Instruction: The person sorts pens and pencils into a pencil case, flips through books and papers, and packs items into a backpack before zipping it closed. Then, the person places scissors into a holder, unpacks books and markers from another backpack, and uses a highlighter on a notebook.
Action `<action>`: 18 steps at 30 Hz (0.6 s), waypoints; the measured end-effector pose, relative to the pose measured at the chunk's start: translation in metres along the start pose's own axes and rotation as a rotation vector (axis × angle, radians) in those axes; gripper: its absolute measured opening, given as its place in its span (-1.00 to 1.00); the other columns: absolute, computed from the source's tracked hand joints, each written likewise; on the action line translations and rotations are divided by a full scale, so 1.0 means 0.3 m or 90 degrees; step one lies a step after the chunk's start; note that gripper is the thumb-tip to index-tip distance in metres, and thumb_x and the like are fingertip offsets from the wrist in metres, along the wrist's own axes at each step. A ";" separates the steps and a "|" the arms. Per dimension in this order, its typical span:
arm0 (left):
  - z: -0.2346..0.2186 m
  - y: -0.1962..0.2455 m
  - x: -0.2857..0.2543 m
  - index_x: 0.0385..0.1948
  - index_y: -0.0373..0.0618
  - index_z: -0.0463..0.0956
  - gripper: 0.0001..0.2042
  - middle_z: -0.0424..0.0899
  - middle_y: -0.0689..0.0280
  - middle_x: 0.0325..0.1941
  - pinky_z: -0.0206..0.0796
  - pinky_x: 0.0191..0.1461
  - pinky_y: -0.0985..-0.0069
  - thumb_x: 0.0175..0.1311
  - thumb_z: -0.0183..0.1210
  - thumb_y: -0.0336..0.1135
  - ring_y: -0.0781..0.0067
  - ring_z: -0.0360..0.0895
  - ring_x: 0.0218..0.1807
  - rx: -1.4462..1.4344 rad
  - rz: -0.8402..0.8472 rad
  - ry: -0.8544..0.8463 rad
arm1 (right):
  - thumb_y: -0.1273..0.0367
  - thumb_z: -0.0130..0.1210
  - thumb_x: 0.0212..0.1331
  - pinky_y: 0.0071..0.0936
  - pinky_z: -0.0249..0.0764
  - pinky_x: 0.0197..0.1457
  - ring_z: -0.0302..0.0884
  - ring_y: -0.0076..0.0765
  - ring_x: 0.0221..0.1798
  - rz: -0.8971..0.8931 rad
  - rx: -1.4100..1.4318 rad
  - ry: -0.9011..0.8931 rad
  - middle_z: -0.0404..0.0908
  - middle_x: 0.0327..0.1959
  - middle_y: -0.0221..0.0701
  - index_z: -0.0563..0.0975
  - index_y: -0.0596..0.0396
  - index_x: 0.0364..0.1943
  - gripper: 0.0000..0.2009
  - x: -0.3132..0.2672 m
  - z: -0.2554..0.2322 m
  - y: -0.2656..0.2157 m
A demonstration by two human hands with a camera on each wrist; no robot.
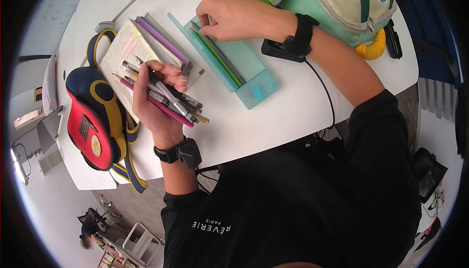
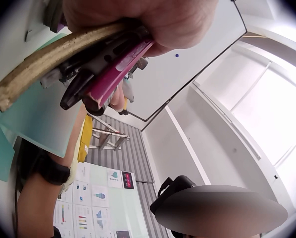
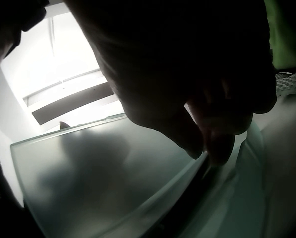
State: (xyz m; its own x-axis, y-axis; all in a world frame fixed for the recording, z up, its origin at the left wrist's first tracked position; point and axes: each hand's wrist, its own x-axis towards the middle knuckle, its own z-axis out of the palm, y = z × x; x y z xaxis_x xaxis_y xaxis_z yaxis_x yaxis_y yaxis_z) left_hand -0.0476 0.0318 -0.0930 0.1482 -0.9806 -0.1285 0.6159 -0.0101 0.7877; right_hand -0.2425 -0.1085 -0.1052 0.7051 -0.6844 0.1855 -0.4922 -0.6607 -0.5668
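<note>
My left hand (image 1: 154, 97) holds a loose bundle of pens and pencils (image 1: 168, 99). A magenta pen (image 2: 120, 72) and a pale, stick-like one (image 2: 48, 62) jut out below the palm in the left wrist view. Over the far end of an open, translucent teal pencil case (image 1: 259, 65) is my right hand (image 1: 239, 16). Its thumb and fingertips come together on the end of a dark pencil (image 3: 187, 198) inside the case. Green pencils (image 1: 217, 55) lie alongside, and a light-blue eraser-like block (image 1: 256, 92) sits in the near compartment. The case's lid (image 3: 98, 173) stands raised.
An open book (image 1: 124, 53) with highlighted pages and a purple-edged notebook (image 1: 163, 40) lie left of the case. A red and navy bag (image 1: 95, 116) is at the left edge. A green and cream backpack (image 1: 337, 11) stands behind my right arm; a cable (image 1: 330, 92) hangs from that wrist.
</note>
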 end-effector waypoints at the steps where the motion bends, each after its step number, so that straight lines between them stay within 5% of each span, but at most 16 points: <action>1: -0.001 0.000 0.000 -0.23 -0.23 0.41 -0.72 0.65 0.00 -0.37 0.47 -0.38 0.50 0.50 -0.11 -0.16 0.29 0.63 -0.46 0.003 0.000 -0.001 | 0.31 0.26 0.07 -0.25 0.53 -0.32 0.63 -0.03 -0.48 -0.002 0.024 0.021 0.64 -0.59 -0.13 0.64 0.26 -0.46 -0.78 0.002 0.003 -0.001; 12: -0.003 0.000 -0.001 -0.23 -0.24 0.41 -0.72 0.64 0.00 -0.37 0.46 -0.38 0.49 0.50 -0.11 -0.17 0.27 0.63 -0.46 -0.003 -0.002 -0.009 | 0.33 0.24 -0.11 -0.07 0.56 -0.35 0.64 0.10 -0.46 0.012 -0.027 0.053 0.63 -0.57 -0.02 0.57 0.25 -0.60 -0.78 0.005 0.067 0.004; 15: 0.000 -0.001 0.000 -0.23 -0.24 0.41 -0.72 0.64 0.01 -0.37 0.46 -0.38 0.49 0.50 -0.11 -0.18 0.26 0.62 -0.46 -0.002 -0.002 -0.005 | 0.33 0.21 -0.16 -0.15 0.57 -0.37 0.64 0.04 -0.50 0.032 0.025 0.063 0.62 -0.62 -0.07 0.59 0.22 -0.63 -0.80 0.007 0.047 -0.003; 18: 0.001 0.000 -0.002 -0.23 -0.24 0.41 -0.72 0.64 0.01 -0.37 0.45 -0.38 0.49 0.50 -0.11 -0.18 0.27 0.62 -0.47 -0.001 0.005 -0.001 | 0.30 0.24 0.00 -0.38 0.52 -0.43 0.60 -0.22 -0.59 0.101 0.115 0.002 0.59 -0.69 -0.18 0.63 0.28 -0.56 -0.74 0.010 0.002 -0.012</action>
State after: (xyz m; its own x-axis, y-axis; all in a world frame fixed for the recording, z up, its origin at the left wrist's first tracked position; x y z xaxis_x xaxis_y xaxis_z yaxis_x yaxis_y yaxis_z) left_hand -0.0478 0.0322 -0.0929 0.1519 -0.9808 -0.1220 0.6166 -0.0024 0.7873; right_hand -0.2384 -0.1081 -0.1030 0.6241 -0.7767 0.0854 -0.4971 -0.4790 -0.7235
